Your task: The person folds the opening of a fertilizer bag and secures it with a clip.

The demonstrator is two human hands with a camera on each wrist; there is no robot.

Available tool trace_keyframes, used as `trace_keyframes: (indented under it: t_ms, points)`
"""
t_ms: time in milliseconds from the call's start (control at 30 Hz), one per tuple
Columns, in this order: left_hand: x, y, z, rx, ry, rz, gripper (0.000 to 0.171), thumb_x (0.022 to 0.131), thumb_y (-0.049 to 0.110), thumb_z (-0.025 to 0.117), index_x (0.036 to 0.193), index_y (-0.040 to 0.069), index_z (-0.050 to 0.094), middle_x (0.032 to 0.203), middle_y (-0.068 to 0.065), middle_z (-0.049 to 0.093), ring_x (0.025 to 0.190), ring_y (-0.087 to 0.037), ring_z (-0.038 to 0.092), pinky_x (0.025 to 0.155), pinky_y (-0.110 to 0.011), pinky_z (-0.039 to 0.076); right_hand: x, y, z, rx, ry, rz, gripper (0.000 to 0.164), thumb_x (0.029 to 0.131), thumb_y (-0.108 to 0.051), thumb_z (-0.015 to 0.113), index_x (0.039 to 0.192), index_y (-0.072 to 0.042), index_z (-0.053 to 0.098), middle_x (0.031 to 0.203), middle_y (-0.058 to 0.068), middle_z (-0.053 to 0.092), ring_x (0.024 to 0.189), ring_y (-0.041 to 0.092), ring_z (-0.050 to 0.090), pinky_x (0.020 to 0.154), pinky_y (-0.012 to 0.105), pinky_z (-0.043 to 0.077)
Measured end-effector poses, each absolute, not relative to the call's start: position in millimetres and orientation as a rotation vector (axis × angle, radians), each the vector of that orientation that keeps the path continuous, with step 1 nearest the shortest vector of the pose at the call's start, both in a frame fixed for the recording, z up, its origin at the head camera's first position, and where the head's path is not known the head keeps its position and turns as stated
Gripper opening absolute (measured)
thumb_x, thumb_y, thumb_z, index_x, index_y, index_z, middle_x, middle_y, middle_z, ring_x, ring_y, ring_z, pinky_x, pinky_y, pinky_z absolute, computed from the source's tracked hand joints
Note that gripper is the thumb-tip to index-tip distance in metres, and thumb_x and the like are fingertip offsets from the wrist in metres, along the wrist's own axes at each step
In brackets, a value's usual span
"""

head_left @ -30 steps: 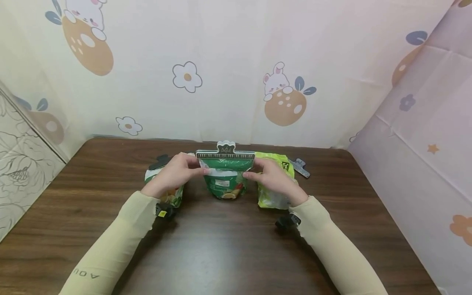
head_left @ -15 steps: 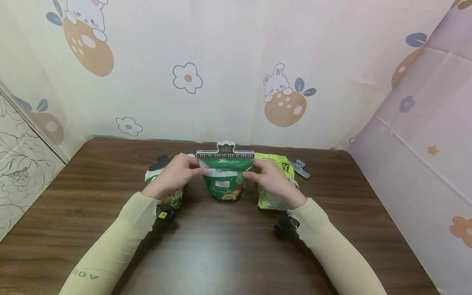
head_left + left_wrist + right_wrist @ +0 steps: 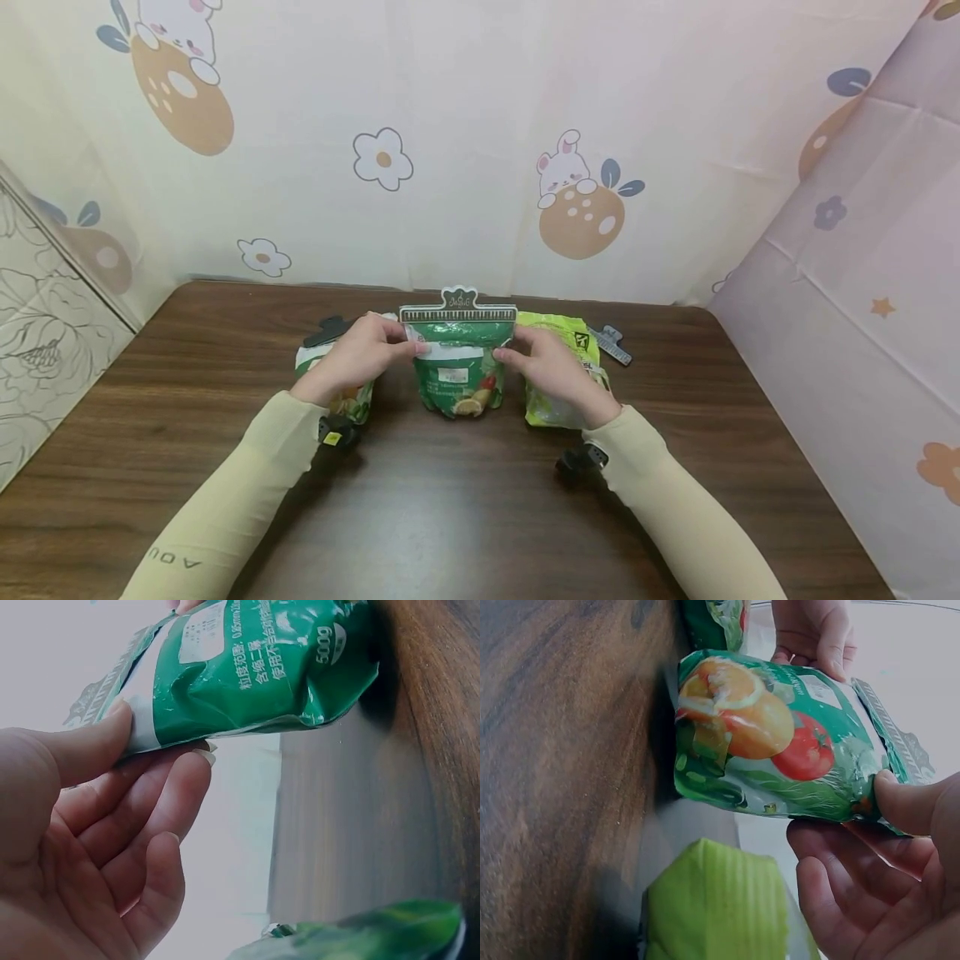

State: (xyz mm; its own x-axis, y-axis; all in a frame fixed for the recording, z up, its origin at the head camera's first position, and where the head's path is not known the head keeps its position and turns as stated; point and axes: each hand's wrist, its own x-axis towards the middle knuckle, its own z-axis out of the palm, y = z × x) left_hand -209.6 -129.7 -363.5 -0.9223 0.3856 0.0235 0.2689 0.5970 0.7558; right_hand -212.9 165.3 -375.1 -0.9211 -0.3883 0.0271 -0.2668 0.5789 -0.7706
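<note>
A green plastic bag printed with fruit and vegetables stands between my two hands, its bottom close over the wooden table. Across its top edge sits a long clip with a piano-key pattern. My left hand pinches the bag's upper left side, thumb on the front and fingers behind. On the other side my right hand pinches the upper right edge the same way. In the left wrist view, "500g" shows on the bag. The right wrist view shows an orange and a tomato printed on the bag.
Partly behind my left hand is another green and white bag with a black clip. A yellow-green bag stands behind my right hand, with a grey clip beside it. A patterned curtain hangs behind the table.
The lower part of the green bag has come down and slightly nearer, showing more of its front. Both hands keep their grip in almost the same place.
</note>
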Motion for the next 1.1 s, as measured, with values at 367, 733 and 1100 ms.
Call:
trace_keyframes:
  t_ms: [367,733,1100]
  points:
    - [-209,-128,-367,0.433,2.614,1.222,0.032,0.097,0.042,0.064,0.085,0.014,0.075,0.089,-0.008,0.073,0.088,-0.027,0.062,0.070,-0.038,0.043,-211,161,-378,-0.474,2.583,-1.273,0.020,0.100,-0.031,0.061,0.107,-0.012,0.066,0.092,0.007,0.067,0.082,0.033,0.063,0.070,0.039,0.048]
    - [-211,-122,-373,0.154,2.545,1.238,0.039,0.094,0.046,0.068,0.083,0.008,0.073,0.080,-0.006,0.072,0.083,-0.025,0.064,0.074,-0.038,0.049,-209,156,-381,-0.350,2.402,-1.375,0.053,0.101,-0.027,0.059,0.143,0.002,0.044,0.119,0.020,0.065,0.087,0.027,0.071,0.083,0.039,0.056]
    - [-213,-122,-377,0.063,2.344,1.480,0.049,0.097,0.032,0.067,0.126,-0.007,0.060,0.119,-0.019,0.066,0.096,-0.025,0.070,0.085,-0.037,0.056,-206,154,-378,-0.276,2.378,-1.348,0.066,0.103,-0.031,0.055,0.153,0.003,0.028,0.141,0.025,0.051,0.101,0.031,0.069,0.099,0.047,0.047]
